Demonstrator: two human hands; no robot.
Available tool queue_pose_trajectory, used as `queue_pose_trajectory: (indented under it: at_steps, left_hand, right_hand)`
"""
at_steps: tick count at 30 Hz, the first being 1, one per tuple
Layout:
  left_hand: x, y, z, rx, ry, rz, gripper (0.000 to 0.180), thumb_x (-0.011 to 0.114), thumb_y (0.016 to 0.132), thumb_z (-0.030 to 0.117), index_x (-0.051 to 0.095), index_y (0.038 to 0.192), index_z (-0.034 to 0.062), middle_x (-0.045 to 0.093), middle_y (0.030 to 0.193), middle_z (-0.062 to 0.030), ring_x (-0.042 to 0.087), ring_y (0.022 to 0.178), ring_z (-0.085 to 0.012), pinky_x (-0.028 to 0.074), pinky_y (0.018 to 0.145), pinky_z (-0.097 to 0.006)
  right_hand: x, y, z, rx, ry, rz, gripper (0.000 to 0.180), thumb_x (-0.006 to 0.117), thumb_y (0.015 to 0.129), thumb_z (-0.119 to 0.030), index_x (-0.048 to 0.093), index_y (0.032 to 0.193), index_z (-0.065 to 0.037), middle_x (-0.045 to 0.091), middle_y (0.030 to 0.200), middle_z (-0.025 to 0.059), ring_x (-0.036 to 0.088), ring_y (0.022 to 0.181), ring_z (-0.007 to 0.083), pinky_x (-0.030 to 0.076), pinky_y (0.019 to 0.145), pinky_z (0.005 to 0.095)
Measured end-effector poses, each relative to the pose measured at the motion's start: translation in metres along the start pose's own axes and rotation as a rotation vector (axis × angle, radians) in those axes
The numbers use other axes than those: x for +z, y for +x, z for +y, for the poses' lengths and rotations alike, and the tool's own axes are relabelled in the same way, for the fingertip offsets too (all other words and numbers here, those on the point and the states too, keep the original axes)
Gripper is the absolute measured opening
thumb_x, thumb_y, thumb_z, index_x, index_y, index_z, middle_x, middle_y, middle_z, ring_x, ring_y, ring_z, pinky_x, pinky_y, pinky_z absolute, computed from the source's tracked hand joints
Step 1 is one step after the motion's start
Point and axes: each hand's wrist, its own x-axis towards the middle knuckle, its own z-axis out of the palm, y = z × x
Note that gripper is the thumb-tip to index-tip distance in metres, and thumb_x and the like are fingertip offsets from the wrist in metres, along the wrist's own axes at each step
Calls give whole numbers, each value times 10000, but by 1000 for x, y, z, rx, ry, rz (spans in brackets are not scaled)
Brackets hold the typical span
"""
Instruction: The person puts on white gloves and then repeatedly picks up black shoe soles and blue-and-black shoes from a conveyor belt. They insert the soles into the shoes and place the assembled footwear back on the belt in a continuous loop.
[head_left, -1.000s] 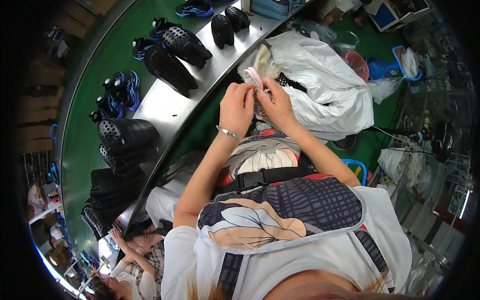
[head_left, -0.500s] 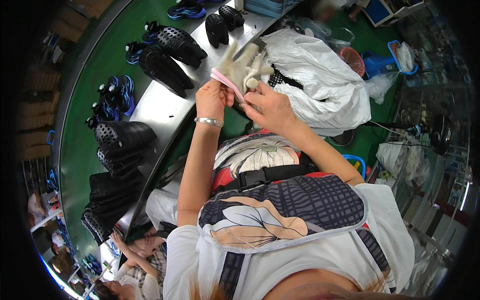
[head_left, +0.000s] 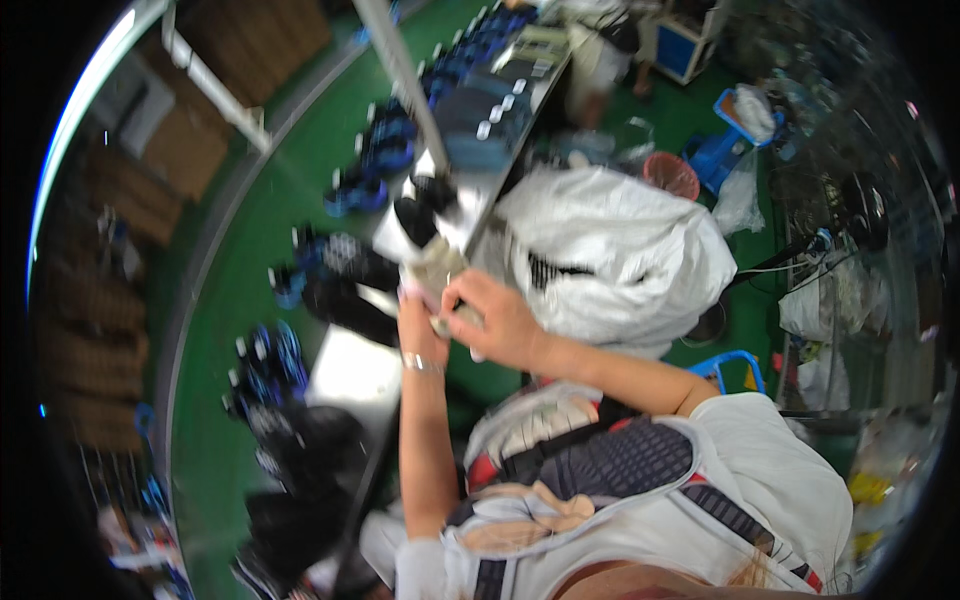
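Note:
A cream-coloured work glove [head_left: 438, 262] with a pink cuff is at my left hand [head_left: 424, 328], which has a silver bracelet at the wrist. The cuff lies over the upper part of this hand, and the glove hides its fingers; whether they are inside it I cannot make out. From the right, my right hand [head_left: 503, 322] is closed with bent fingers on the glove's off-white fabric near the cuff. Both hands are blurred. They are above the edge of a metal ledge [head_left: 350, 375], close to black perforated clog-like shoes [head_left: 350, 308].
Blue-and-black shoes [head_left: 265, 365] line the curved green belt [head_left: 215, 290] on the left. A big white sack [head_left: 630, 260] with black perforated pieces in its opening stands right of my hands. Beyond it are a red basket [head_left: 671, 176] and a blue stool [head_left: 712, 160]. A pole [head_left: 405, 80] rises ahead.
My view has swung, so the ledge and belt show further ahead. The glove, held up by its cuff before with fingers spread, now sits against my left hand; my right hand has shifted over it.

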Motion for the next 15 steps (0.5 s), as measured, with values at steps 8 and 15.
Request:
queue_pose_trajectory:
  at_steps: [8,15]
  left_hand:
    - [11,9,-26,47,143,-413,491,422,1001,298,385,1378,-14,488,1357,-194,522,1201,-320,445,1016,-421]
    - [-22,66,-62,-281,74,-52,480,414,990,447,475,1265,57,612,1086,-84,600,956,-206,519,755,-327]
  right_hand:
    - [4,-4,30,444,106,-79,250,580,845,-268,580,945,-38,623,888,133,656,745,251,508,656,358]
    - [2,-13,39,367,109,-213,200,553,840,-268,584,821,-71,626,638,87,635,514,220,512,552,350]
